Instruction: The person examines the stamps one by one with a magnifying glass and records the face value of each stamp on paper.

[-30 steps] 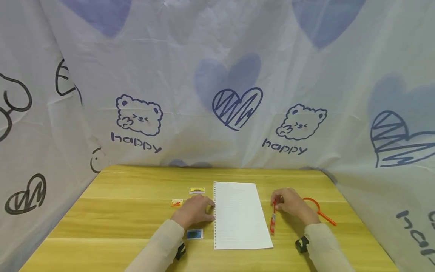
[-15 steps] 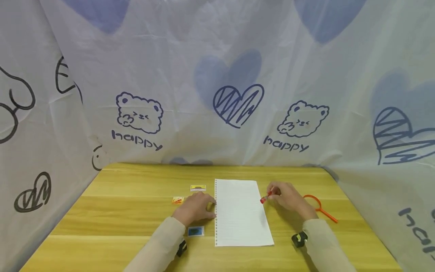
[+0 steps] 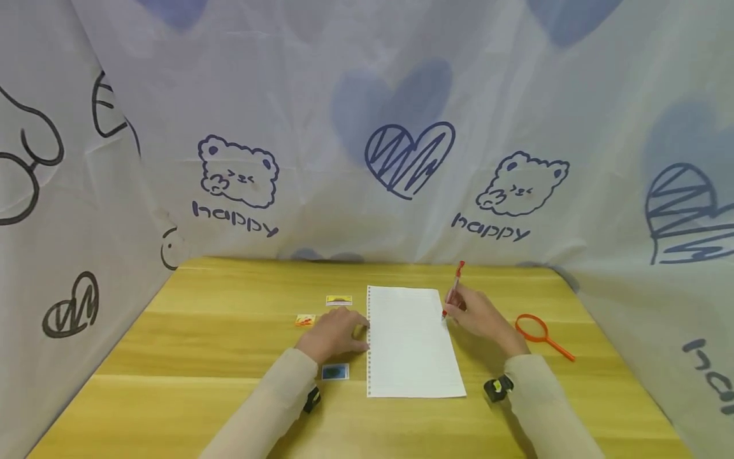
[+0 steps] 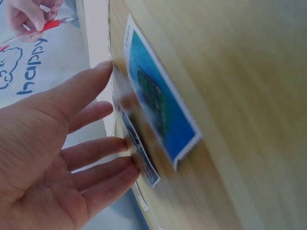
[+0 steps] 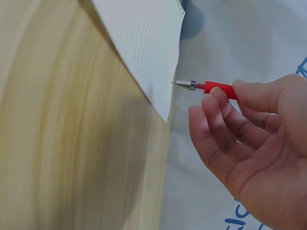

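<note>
A red pen (image 3: pixel 457 280) is pinched in my right hand (image 3: pixel 480 317), its tip pointing down near the right edge of a lined sheet of paper (image 3: pixel 410 344). In the right wrist view the thumb and index finger grip the pen's red grip section (image 5: pixel 220 90), and the metal tip is bare. My left hand (image 3: pixel 335 335) rests at the sheet's punched left edge, its fingers relaxed and fingertips right at the holes. Close below that hand lies a blue stamp (image 3: pixel 335 371); the left wrist view shows this blue stamp (image 4: pixel 153 91) with a dark shape on it.
Above and left of the left hand lie a yellow stamp (image 3: pixel 339 300) and a small yellow-red stamp (image 3: pixel 305 320). An orange magnifying glass (image 3: pixel 547 338) lies right of the right hand. A printed cloth (image 3: pixel 321 159) hangs behind the wooden table (image 3: pixel 201 357).
My right hand has turned the pen from pointing toward me to tip-down by the sheet, its back end now raised. The left hand has stayed at the paper's edge. The head view has tilted down.
</note>
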`<state>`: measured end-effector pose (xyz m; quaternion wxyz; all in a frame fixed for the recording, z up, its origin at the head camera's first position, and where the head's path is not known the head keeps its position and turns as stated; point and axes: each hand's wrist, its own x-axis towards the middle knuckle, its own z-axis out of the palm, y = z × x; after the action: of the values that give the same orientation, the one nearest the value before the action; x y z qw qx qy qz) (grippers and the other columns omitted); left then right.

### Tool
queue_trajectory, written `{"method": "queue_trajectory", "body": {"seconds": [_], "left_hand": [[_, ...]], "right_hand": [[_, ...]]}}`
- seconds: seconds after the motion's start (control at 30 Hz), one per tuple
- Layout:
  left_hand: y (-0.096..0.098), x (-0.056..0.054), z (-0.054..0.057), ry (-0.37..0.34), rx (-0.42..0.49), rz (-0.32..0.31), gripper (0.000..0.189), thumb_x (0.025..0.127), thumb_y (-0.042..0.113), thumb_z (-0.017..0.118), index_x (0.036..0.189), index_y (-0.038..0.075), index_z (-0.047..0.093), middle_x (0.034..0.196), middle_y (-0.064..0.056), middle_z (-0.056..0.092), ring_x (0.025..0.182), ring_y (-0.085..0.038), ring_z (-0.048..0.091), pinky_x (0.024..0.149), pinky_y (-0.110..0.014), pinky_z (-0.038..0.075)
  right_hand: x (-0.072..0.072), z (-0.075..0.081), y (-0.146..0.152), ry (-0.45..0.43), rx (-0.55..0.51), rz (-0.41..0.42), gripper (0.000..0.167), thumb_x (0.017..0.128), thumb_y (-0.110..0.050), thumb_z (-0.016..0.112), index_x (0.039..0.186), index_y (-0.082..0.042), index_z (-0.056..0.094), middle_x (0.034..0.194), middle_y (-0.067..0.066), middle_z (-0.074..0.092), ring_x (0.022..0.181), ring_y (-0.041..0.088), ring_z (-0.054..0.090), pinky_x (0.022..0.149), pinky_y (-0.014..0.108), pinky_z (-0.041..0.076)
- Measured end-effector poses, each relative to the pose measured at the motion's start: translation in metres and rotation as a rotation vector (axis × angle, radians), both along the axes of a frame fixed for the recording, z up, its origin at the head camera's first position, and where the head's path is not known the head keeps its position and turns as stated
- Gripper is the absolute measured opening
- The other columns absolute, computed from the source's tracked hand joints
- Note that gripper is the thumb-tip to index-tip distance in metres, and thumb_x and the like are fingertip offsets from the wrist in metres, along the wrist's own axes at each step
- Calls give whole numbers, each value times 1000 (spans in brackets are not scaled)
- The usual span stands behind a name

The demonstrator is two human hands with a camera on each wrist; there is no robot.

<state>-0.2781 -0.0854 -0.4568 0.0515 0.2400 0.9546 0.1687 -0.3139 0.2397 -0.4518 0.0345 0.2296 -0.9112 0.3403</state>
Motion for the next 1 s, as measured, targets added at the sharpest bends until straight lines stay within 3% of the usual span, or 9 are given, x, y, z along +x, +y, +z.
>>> {"method": "queue_trajectory", "body": {"seconds": [0.27,0.67,0.8,1.0], "left_hand": [[0,-4,3,9,-6,-16,45,86,31,85,124,9,74,121,-9,76,82,-17,53,78,-35,49],[1,-6,3,-4,13,-23,43,87,28,84,124,8,75,123,-10,75,85,-20,54,83,-41,52],[1,-5,2,-11,16,-20,43,87,28,84,124,8,75,123,-10,75,85,-19,54,82,-40,52],[0,-4,2,-21,15,-18,42,88,28,84,124,8,75,116,-9,76,79,-18,51,75,-36,46]], "right_hand": [[-2,7,-14,-98,-59,-30,8,101,-8,63,105,-1,60,83,13,69,67,18,62,57,23,50],[-1,10,-32,-165,-145,-50,12,98,-7,63,106,2,63,88,14,72,71,18,67,64,29,59],[-2,8,-36,-191,-157,-40,19,98,-7,63,110,7,66,87,16,73,70,16,65,64,26,57],[-2,3,-43,-205,-145,-45,17,99,-10,64,105,4,72,87,18,74,70,12,62,62,22,53]]}}
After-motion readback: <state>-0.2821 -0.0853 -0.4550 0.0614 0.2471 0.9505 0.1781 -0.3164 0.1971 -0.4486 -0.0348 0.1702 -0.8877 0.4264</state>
